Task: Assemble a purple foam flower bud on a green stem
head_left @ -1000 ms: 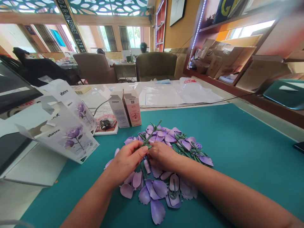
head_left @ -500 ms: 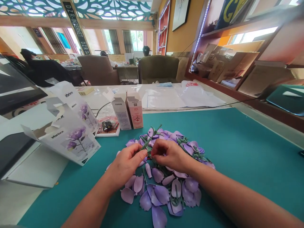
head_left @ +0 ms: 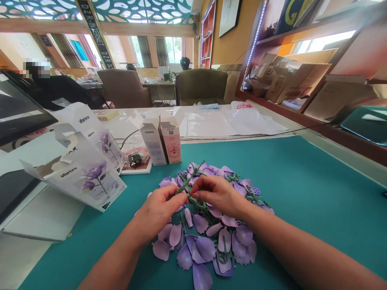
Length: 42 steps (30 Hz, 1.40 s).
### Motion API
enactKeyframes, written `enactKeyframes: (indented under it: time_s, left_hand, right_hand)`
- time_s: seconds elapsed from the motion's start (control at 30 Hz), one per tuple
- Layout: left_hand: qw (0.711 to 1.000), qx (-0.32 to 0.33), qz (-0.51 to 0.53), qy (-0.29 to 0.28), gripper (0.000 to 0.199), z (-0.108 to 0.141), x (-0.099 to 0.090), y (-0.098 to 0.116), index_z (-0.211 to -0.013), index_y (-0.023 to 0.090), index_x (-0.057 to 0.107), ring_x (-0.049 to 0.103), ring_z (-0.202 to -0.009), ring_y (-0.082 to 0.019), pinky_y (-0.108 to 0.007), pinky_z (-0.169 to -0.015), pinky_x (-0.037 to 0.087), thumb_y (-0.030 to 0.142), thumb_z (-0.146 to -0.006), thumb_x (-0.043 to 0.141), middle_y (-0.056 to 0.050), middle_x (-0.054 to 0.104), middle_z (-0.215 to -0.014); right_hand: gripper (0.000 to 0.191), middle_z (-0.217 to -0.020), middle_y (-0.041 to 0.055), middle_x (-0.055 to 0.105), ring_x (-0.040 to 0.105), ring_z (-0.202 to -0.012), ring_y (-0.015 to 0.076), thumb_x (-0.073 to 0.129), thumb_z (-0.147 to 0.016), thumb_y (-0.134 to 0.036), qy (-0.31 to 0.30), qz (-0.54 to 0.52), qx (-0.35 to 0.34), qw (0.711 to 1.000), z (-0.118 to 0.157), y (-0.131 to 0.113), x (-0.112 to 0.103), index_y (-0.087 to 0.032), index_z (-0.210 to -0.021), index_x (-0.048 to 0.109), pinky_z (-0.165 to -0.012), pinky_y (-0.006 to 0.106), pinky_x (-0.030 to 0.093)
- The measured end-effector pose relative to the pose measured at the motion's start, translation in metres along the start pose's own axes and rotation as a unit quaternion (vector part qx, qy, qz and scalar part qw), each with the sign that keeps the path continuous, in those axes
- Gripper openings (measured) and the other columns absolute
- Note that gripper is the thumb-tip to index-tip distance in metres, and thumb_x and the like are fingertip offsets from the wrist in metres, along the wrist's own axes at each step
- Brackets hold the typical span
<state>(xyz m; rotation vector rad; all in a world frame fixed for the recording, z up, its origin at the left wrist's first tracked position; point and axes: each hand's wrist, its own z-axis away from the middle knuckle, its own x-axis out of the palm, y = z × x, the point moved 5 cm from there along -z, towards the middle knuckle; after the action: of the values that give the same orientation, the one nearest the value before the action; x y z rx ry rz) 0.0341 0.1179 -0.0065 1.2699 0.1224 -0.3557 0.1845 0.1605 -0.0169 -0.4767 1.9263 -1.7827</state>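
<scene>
My left hand (head_left: pixel 161 209) is closed, with a green plastic flower stem (head_left: pixel 185 184) between thumb and fingers, slanting up and away to the right. Thumb and index finger of my right hand (head_left: pixel 218 194) are pinched together close beside the stem. A small red piece (head_left: pixel 191 193) shows at those fingertips; its shape is too small to make out. Both hands are over a heap of loose purple plastic petals (head_left: pixel 206 247) mixed with green stem and leaf parts (head_left: pixel 202 207). Part of the heap is hidden behind my hands.
Opened flower boxes (head_left: pixel 95 177) stand at the left on the teal mat (head_left: pixel 290 181). Behind the heap are two upright cartons (head_left: pixel 171 141) and a white tray (head_left: pixel 142 170) with a small black item. A thin cable (head_left: pixel 272 133) crosses behind the mat. People sit farther back.
My right hand's fingers have come together in a tighter pinch near the stem, and red now shows at their tips. My left hand keeps its hold, with the stem shifted slightly.
</scene>
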Motion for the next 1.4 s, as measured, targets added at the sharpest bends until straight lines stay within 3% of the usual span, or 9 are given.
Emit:
enactKeyframes:
  time_s: [0.17, 0.3, 0.4, 0.53, 0.7, 0.93, 1.2, 1.3, 1.4]
  left_hand:
    - [1.0, 0.009, -0.011, -0.007, 0.03, -0.002, 0.003, 0.0, -0.072, 0.018, 0.06, 0.039, -0.058, -0.013, -0.023, -0.049, 0.028, 0.047, -0.077, 0.058, 0.002, 0.046, -0.063]
    - [1.0, 0.017, -0.005, -0.007, 0.028, -0.002, 0.006, 0.002, -0.068, 0.018, 0.059, 0.032, -0.054, -0.011, -0.023, -0.047, 0.023, 0.044, -0.077, 0.059, 0.004, 0.041, -0.058]
    - [1.0, 0.021, 0.002, -0.013, 0.027, 0.0, 0.007, 0.003, -0.071, 0.017, 0.062, 0.037, -0.057, -0.012, -0.023, -0.048, 0.027, 0.043, -0.078, 0.059, 0.002, 0.046, -0.062]
    - [0.999, 0.027, 0.01, -0.015, 0.029, 0.002, 0.008, 0.002, -0.073, 0.017, 0.063, 0.038, -0.06, -0.013, -0.023, -0.051, 0.031, 0.043, -0.081, 0.057, 0.001, 0.047, -0.066]
    - [0.999, 0.018, 0.021, -0.019, 0.027, 0.001, 0.009, 0.0, -0.071, 0.018, 0.059, 0.031, -0.055, -0.011, -0.022, -0.046, 0.025, 0.041, -0.083, 0.056, 0.004, 0.04, -0.062]
    - [0.987, -0.044, 0.139, -0.061, 0.025, 0.003, 0.018, -0.005, -0.076, 0.019, 0.054, 0.016, -0.047, -0.007, -0.022, -0.042, 0.011, 0.043, -0.083, 0.058, 0.009, 0.028, -0.053]
    - [0.965, -0.073, 0.232, -0.103, 0.034, 0.006, 0.029, -0.007, -0.078, 0.02, 0.048, 0.016, -0.043, -0.003, -0.02, -0.041, 0.01, 0.05, -0.079, 0.064, 0.01, 0.036, -0.054]
    - [0.959, -0.079, 0.25, -0.105, 0.033, 0.007, 0.032, -0.007, -0.078, 0.02, 0.048, 0.018, -0.041, -0.003, -0.019, -0.04, 0.011, 0.049, -0.079, 0.064, 0.01, 0.037, -0.052]
    - [0.955, -0.077, 0.267, -0.101, 0.031, 0.007, 0.034, -0.007, -0.079, 0.019, 0.05, 0.02, -0.039, -0.002, -0.018, -0.039, 0.013, 0.047, -0.081, 0.062, 0.01, 0.038, -0.052]
  right_hand:
    - [0.01, -0.069, -0.0029, 0.062, 0.052, -0.064, 0.011, 0.061, -0.079, -0.009, 0.02, 0.14, -0.044, 0.989, 0.003, -0.008, -0.001, -0.018, -0.076, 0.063, -0.06, 0.024, 0.038]
    - [0.015, -0.073, -0.0011, 0.066, 0.056, -0.068, 0.0119, 0.06, -0.079, -0.003, 0.023, 0.265, -0.093, 0.959, 0.005, -0.016, -0.002, -0.018, -0.076, 0.064, -0.063, 0.024, 0.038]
    - [0.015, -0.077, 0.0007, 0.069, 0.059, -0.071, 0.0131, 0.06, -0.08, -0.003, 0.015, 0.331, -0.126, 0.935, 0.006, -0.018, 0.0, -0.017, -0.079, 0.065, -0.065, 0.024, 0.039]
    - [0.015, -0.081, 0.0025, 0.07, 0.06, -0.073, 0.0143, 0.057, -0.083, -0.005, 0.016, 0.384, -0.173, 0.907, 0.009, -0.018, 0.002, -0.018, -0.082, 0.064, -0.066, 0.025, 0.041]
    - [0.013, -0.082, 0.0035, 0.07, 0.062, -0.075, 0.0151, 0.054, -0.087, -0.007, 0.028, 0.402, -0.208, 0.891, 0.012, -0.018, 0.003, -0.018, -0.085, 0.062, -0.067, 0.025, 0.043]
    - [0.012, -0.077, 0.0009, 0.067, 0.06, -0.07, 0.0135, 0.057, -0.086, -0.007, 0.045, 0.394, -0.219, 0.891, 0.013, -0.023, 0.002, -0.019, -0.083, 0.06, -0.064, 0.023, 0.042]
    - [0.012, -0.077, 0.0018, 0.068, 0.059, -0.069, 0.0129, 0.058, -0.085, -0.005, 0.048, 0.393, -0.239, 0.887, 0.018, -0.029, 0.001, -0.017, -0.083, 0.06, -0.063, 0.023, 0.041]
    - [0.013, -0.076, 0.0006, 0.067, 0.058, -0.07, 0.0128, 0.059, -0.083, -0.005, 0.041, 0.366, -0.201, 0.908, 0.016, -0.029, -0.002, -0.018, -0.08, 0.061, -0.064, 0.024, 0.042]
    - [0.013, -0.07, -0.0019, 0.066, 0.058, -0.066, 0.0119, 0.06, -0.08, -0.007, 0.035, 0.268, -0.124, 0.955, 0.012, -0.025, -0.006, -0.019, -0.075, 0.062, -0.063, 0.025, 0.042]
